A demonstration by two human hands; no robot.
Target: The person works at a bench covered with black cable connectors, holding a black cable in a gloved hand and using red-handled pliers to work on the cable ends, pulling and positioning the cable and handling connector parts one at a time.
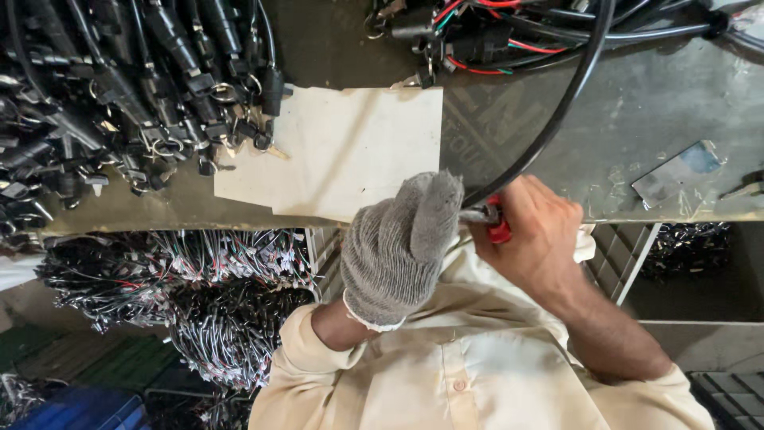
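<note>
My left hand (pixel 398 247), in a grey knitted glove, is closed around the near end of a thick black cable (pixel 573 87) at the front edge of the workbench. The cable curves away across the bench toward the far right. My bare right hand (pixel 537 235) grips a tool with red handles (pixel 500 231), whose metal jaws (pixel 476 213) meet the cable right beside the gloved fingers. Both hands are pressed close together over my cream shirt.
A white sheet of paper (pixel 350 151) lies on the grey bench (pixel 660 119). Heaps of black connectors with keys (pixel 135 95) fill the far left, coloured wire bundles (pixel 477 32) the back. Wire harness piles (pixel 199 295) lie below the bench on the left. A small metal plate (pixel 676 171) rests at the right.
</note>
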